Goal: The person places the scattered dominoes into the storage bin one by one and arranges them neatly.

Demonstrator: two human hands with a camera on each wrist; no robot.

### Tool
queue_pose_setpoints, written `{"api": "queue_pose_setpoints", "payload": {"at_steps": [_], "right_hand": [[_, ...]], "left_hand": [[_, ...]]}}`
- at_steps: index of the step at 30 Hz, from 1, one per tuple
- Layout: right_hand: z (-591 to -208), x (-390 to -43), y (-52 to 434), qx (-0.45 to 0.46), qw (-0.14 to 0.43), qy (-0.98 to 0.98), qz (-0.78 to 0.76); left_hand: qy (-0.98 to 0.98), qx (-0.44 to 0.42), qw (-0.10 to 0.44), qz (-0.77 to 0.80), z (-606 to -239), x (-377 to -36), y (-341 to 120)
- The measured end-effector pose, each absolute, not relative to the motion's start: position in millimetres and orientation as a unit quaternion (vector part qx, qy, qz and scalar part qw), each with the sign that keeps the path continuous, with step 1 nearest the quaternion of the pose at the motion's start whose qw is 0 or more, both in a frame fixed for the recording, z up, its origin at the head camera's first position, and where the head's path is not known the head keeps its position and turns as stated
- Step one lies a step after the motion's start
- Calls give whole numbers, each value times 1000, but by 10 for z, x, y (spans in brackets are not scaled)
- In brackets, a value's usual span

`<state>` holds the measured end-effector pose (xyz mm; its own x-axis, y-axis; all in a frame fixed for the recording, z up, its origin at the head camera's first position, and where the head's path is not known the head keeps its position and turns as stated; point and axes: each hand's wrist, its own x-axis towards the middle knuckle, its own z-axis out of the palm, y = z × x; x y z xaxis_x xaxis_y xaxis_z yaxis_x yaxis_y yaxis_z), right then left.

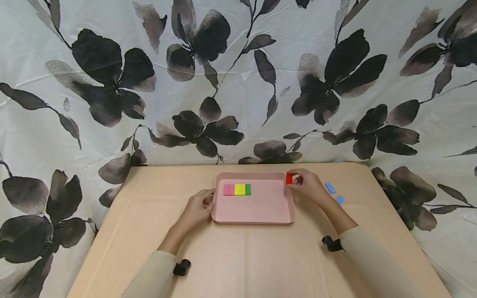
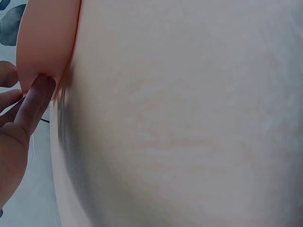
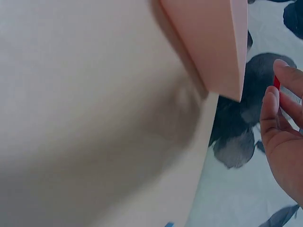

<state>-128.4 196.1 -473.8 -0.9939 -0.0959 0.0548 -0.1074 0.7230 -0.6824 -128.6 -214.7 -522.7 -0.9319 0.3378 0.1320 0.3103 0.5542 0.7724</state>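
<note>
A shallow pink tray [image 1: 257,211] lies on the table. In it, near its upper left, sits a row of small flat rectangular pieces: pink [image 1: 229,189], yellow [image 1: 240,189] and green [image 1: 247,189]. My left hand [image 1: 200,205] holds the tray's left edge; in the left wrist view its thumb [image 2: 37,97] lies against the outer wall. Between thumb and fingers my right hand [image 1: 307,187] pinches a red piece [image 1: 289,179] at the tray's upper right corner. Only a sliver of that red piece shows in the right wrist view, beyond the tray [image 3: 213,47].
Two blue pieces [image 1: 330,188] lie on the table right of the tray, behind the right wrist. A beige cover [image 1: 223,260] spans the table. Behind it hangs a white cloth [image 1: 238,91] with dark flowers.
</note>
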Motion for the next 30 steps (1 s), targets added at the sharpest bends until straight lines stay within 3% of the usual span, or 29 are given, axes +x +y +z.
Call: {"api": "queue_pose_setpoints", "payload": {"at_steps": [30], "right_hand": [[-5022,-1643,1069,95,-106,-929,341]], "left_hand": [[878,189,22,440,-5205,-1305,-2156]]}}
